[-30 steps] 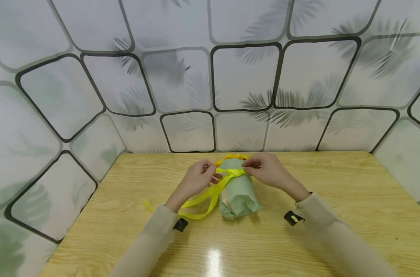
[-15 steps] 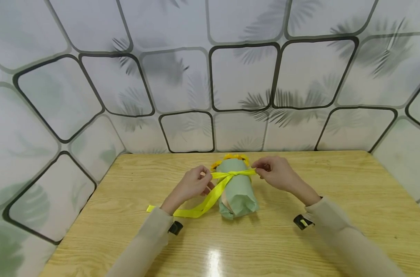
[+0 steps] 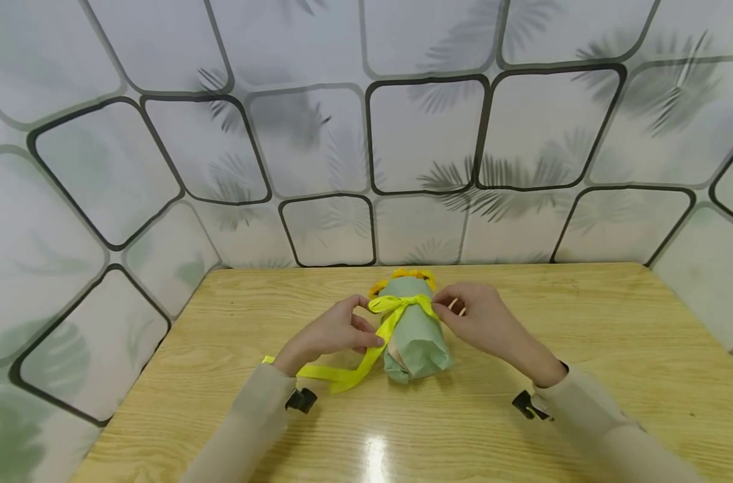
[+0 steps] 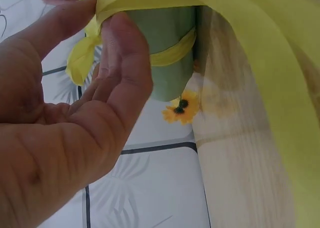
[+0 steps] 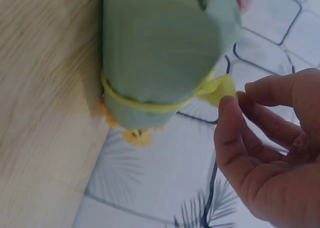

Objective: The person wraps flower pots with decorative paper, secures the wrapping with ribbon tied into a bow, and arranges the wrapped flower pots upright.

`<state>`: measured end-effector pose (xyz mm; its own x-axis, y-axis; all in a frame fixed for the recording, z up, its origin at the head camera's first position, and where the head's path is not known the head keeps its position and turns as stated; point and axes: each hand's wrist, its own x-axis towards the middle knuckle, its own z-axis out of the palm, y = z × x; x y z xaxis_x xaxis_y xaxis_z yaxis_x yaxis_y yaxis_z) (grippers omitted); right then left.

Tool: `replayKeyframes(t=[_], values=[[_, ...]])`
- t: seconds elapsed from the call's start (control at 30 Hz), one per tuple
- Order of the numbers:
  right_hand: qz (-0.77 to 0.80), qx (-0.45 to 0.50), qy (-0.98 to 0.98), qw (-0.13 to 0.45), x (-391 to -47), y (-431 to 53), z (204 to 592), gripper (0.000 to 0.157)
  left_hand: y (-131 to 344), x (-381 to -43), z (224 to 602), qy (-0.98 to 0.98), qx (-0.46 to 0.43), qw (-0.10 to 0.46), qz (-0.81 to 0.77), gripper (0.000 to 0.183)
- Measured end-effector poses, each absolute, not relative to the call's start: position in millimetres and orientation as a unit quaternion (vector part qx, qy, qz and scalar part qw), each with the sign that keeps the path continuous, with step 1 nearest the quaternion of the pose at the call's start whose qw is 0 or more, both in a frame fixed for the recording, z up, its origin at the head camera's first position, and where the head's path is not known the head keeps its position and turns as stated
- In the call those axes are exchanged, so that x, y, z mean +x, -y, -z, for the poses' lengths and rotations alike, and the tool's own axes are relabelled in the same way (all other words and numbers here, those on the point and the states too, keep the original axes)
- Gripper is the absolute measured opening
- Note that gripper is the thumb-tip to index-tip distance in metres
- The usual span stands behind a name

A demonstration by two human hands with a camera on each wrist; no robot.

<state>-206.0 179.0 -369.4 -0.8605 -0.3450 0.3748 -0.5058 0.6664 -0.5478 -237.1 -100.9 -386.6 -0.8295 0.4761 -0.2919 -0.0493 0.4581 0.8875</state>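
Observation:
A bouquet wrapped in pale green paper [image 3: 419, 339] lies on the table, its yellow-orange flowers [image 3: 413, 274] pointing to the far edge. Yellow ribbon [image 3: 405, 301] goes round the wrap and forms a bow on top, with a loop out to the left. Thumb and fingers of my left hand [image 3: 336, 329] pinch the ribbon's long tail [image 4: 270, 82] beside the wrap. On the other side, my right hand [image 3: 481, 318] pinches the short right part of the bow [image 5: 217, 89] between its fingertips. The underside of the bouquet is hidden.
The wooden table [image 3: 584, 349] runs back to a patterned wall [image 3: 427, 134], close behind the flowers. Slack ribbon trails over the tabletop towards the left sleeve [image 3: 254, 409]. A dark wrist strap [image 3: 526, 404] shows under the right cuff.
The ribbon, earlier stretched taut sideways between both hands, now sits slacker with a rounded left loop. My left hand has shifted down to the tail; my right went outward, then back in.

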Motion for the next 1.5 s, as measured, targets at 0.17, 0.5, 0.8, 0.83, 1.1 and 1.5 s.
replayKeyframes(t=[0.17,0.5,0.8,0.83,1.1,1.5], values=[[-0.331,0.241,0.901,0.140,-189.1,-168.1,367.4,0.005,94.0,-234.1,387.4,-0.776,0.094,0.280,-0.557,0.060],[-0.367,0.284,0.886,-0.016,-165.0,-134.7,374.5,0.030,73.5,-220.4,385.4,-0.701,0.051,0.275,-0.656,0.054],[-0.405,0.231,0.884,-0.036,-166.5,-139.2,372.7,0.015,75.7,-219.4,391.4,-0.722,0.055,0.245,-0.645,0.053],[-0.416,0.218,0.881,-0.048,-166.8,-144.0,370.0,0.013,78.1,-220.0,392.6,-0.730,0.058,0.238,-0.638,0.053],[-0.475,0.176,0.856,-0.104,-172.8,-192.9,357.0,0.017,99.1,-221.4,395.3,-0.796,0.093,0.186,-0.569,0.042],[-0.219,0.253,0.938,0.089,-182.5,-234.1,357.8,0.020,98.9,-225.2,392.2,-0.837,0.119,0.094,-0.525,0.044]])
